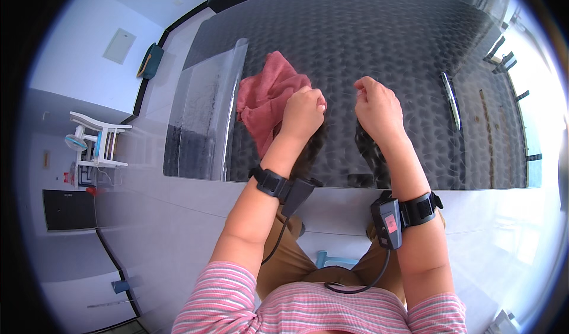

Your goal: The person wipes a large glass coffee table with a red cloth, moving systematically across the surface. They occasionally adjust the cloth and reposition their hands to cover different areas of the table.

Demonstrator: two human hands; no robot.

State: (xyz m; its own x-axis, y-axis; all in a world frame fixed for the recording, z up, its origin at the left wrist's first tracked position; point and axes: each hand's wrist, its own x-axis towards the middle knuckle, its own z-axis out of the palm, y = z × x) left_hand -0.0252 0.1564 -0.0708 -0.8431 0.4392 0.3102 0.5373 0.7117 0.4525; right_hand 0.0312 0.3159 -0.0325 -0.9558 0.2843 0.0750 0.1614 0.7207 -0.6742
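Note:
A crumpled pink cloth (269, 91) lies on a dark, patterned tabletop (338, 36). My left hand (304, 111) is closed at its right edge, and a fold of it appears to be in the fist. To the right, my right hand (380, 107) is held over the tabletop, its fingers curled in. Nothing shows in that hand, though its palm side is hidden. Left of the cloth is a clear plastic sheet (202, 116) with a rolled or folded edge (233, 111). Each wrist wears a black strap with a cabled device.
The table's front edge runs just before my lap. A pen-like shiny object or glare strip (451, 100) shows at the right. On the floor to the left are a white chair (111, 145) and a fan (76, 142). A dark green bin (151, 61) stands by the wall.

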